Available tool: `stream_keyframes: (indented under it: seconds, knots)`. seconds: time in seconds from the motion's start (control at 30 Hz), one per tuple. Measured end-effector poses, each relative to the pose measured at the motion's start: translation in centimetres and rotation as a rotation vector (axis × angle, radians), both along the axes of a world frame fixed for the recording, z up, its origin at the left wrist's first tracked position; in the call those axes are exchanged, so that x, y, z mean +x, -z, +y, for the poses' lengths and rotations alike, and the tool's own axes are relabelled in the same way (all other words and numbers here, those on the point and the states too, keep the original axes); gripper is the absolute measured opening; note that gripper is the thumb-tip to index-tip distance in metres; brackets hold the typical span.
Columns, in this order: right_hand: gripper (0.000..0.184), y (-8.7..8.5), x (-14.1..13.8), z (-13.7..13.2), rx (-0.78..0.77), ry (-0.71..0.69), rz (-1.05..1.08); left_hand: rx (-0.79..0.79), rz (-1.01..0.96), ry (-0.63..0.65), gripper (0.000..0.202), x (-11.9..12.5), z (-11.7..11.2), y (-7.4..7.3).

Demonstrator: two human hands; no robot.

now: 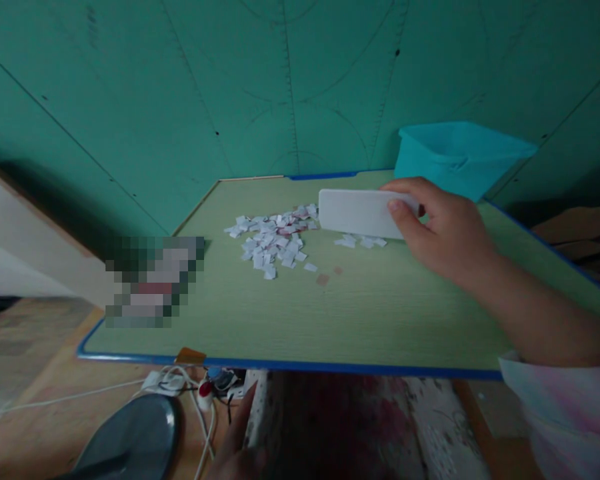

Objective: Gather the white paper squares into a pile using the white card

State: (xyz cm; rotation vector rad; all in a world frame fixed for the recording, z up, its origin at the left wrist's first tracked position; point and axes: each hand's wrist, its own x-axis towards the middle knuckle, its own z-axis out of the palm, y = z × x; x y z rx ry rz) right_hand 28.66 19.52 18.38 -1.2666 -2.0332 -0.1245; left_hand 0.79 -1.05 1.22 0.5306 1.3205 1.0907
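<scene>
My right hand (440, 223) grips a flat white rectangular piece with rounded corners (357, 213) by its right end, thumb on the near face. It is held above the table (370, 313), and its exact kind does not show. A heap of small white paper pieces (273, 243) lies to its left, and a few more paper pieces (361, 241) lie just below its lower edge. At the bottom, below the table's front edge, my left hand (237, 453) is dim and partly cut off. One finger stretches upward, apart from the rest, and nothing shows in the hand.
A turquoise bin (445, 157) stands at the back right against the green wall (260, 87). A blurred-out item (155, 283) lies at the table's left edge beside a white panel (35, 240). White cables (200, 400) and a dark round base (130, 440) are below.
</scene>
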Motion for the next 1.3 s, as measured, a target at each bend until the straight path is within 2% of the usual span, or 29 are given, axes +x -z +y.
stream_keyframes:
  seconds: [0.17, 0.37, 0.6, 0.67, 0.77, 0.83, 0.9, 1.03, 1.17, 1.3]
  knots:
    - [0.023, 0.4, 0.1, 0.4, 0.045, -0.129, -0.043, -0.014, -0.007, -0.008, 0.076, 0.0, -0.1, -0.1]
    - [0.021, 0.0, 0.8, 0.2, 0.188, -0.054, 0.06, -0.013, -0.056, -0.031, 0.071, -0.1, -0.3, 0.6]
    - [0.021, 1.5, -1.2, 1.1, 0.11, -0.178, -0.051, 0.039, -0.07, -0.029, 0.064, 0.5, -0.2, 0.3]
    - [0.022, 1.8, -1.5, 1.3, 0.111, -0.198, -0.059, 0.033, -0.034, -0.049, 0.052, 0.1, -0.3, 0.2]
    - [0.022, 2.0, -1.6, 1.6, 0.125, -0.205, -0.055, 0.061, 0.132, -0.108, 0.032, -0.8, -0.3, 0.1]
    - [0.023, 2.1, -1.7, 1.7, 0.127, -0.213, -0.053, 0.072, 0.212, -0.127, 0.033, -1.1, -0.2, 0.1]
    - [0.023, 2.2, -1.8, 1.7, 0.116, -0.233, -0.056, 0.044, 0.165, -0.089, 0.039, -0.8, -0.2, 0.2]
    - [0.023, 1.8, -2.0, 1.4, 0.078, -0.274, -0.078, -0.006, 0.005, -0.037, 0.074, 0.4, -0.1, 0.5]
    - [0.02, 0.5, -1.2, 0.5, 0.101, -0.265, -0.05, 0.06, 0.034, -0.022, 0.077, 0.9, -0.1, 0.2]
    - [0.018, -0.2, -0.3, 0.2, 0.159, -0.193, 0.009, 0.051, 0.061, -0.014, 0.074, 0.1, -0.1, 0.4]
